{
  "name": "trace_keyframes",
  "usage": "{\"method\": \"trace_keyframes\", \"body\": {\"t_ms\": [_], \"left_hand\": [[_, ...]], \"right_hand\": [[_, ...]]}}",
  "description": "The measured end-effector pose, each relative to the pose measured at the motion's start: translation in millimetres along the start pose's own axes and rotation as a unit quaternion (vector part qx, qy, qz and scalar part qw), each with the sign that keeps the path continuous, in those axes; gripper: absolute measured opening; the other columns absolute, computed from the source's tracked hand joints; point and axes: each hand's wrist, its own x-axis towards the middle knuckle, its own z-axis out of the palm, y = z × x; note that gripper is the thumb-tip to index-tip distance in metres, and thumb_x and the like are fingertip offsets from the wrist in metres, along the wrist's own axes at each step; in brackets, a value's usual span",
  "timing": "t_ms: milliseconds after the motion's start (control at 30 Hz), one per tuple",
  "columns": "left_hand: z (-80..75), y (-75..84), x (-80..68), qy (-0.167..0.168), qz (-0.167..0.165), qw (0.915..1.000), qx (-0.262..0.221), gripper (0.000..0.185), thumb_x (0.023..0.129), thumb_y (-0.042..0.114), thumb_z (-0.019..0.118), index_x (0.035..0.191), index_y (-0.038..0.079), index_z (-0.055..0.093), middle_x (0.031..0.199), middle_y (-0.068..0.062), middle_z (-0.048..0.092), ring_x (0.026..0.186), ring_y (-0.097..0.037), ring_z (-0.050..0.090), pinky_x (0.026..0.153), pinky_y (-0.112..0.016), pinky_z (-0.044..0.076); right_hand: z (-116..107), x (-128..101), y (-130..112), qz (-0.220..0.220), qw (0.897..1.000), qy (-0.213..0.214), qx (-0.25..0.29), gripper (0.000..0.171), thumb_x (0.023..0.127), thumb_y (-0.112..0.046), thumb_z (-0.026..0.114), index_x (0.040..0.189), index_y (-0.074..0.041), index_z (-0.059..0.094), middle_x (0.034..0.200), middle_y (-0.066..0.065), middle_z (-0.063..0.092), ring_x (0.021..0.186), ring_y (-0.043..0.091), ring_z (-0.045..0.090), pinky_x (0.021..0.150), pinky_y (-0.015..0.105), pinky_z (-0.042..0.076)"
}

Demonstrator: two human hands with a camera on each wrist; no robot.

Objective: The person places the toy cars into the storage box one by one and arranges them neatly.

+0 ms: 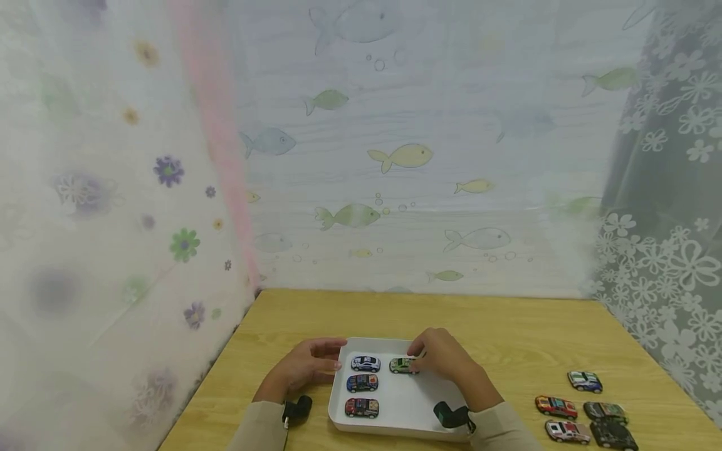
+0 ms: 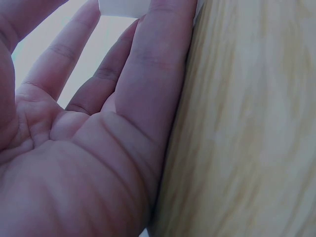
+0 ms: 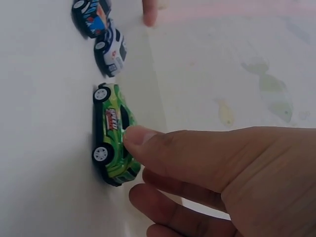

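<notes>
4 cars in tray [image 1: 338,418] overhead; wrist close-up: right hand [image 3: 207,173] apparently pinching green car [image 3: 112,133], left hand [image 2: 84,138] straight-fingered

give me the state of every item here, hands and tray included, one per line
right hand: pinches the green car
green car: on its wheels in the tray, top row
left hand: open, fingers at the tray's left edge
tray: flat on the table, holds four cars
white car: in tray, untouched
five cars: loose on the table, right of the tray
</notes>
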Motion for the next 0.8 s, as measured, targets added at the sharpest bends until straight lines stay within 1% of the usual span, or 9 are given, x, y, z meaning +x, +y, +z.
{"method": "trace_keyframes", "body": {"t_ms": [267,367,467,567,800], "left_hand": [[-0.2,0.4,-1.3,0.003,0.002,1.0000,0.007,0.059,0.092,0.010,0.079,0.147,0.012,0.058,0.149,-0.016,0.057,0.128,-0.028,0.062,0.097,-0.046,0.061],[-0.2,0.6,-1.5,0.003,0.003,1.0000,0.007,0.059,0.091,0.010,0.079,0.147,0.012,0.058,0.148,-0.016,0.057,0.128,-0.028,0.062,0.096,-0.047,0.061],[-0.2,0.8,-1.4,0.002,0.002,1.0000,0.005,0.059,0.091,0.009,0.079,0.147,0.012,0.058,0.148,-0.016,0.058,0.128,-0.028,0.062,0.096,-0.047,0.061],[0.0,0.9,-1.2,0.003,0.000,1.0000,0.005,0.059,0.091,0.009,0.079,0.146,0.012,0.059,0.147,-0.016,0.058,0.128,-0.028,0.062,0.096,-0.047,0.061],[0.3,0.3,-1.8,0.003,-0.001,1.0000,0.000,0.059,0.091,0.009,0.079,0.146,0.011,0.059,0.147,-0.017,0.058,0.128,-0.028,0.062,0.096,-0.046,0.061]], "right_hand": [[-12,-7,-2,-0.006,1.000,0.005,0.010,0.016,0.081,-0.015,0.088,0.096,-0.013,0.083,0.090,-0.005,0.076,0.077,0.009,0.064,0.065,0.030,0.056],[-17,-9,0,-0.001,1.000,0.011,0.008,0.013,0.084,-0.021,0.086,0.096,-0.016,0.083,0.089,-0.009,0.074,0.078,0.008,0.063,0.065,0.030,0.055],[-22,-13,4,0.003,1.000,0.022,0.004,0.008,0.087,-0.026,0.084,0.093,-0.021,0.082,0.090,-0.012,0.074,0.080,0.007,0.062,0.066,0.028,0.055],[-29,-18,8,0.006,1.000,0.030,0.001,0.005,0.089,-0.029,0.083,0.091,-0.025,0.081,0.091,-0.013,0.073,0.080,0.006,0.062,0.065,0.026,0.055],[-46,-34,16,0.001,0.999,0.043,-0.005,0.007,0.091,-0.030,0.080,0.089,-0.024,0.081,0.091,-0.013,0.072,0.080,0.006,0.063,0.066,0.025,0.055]]}}
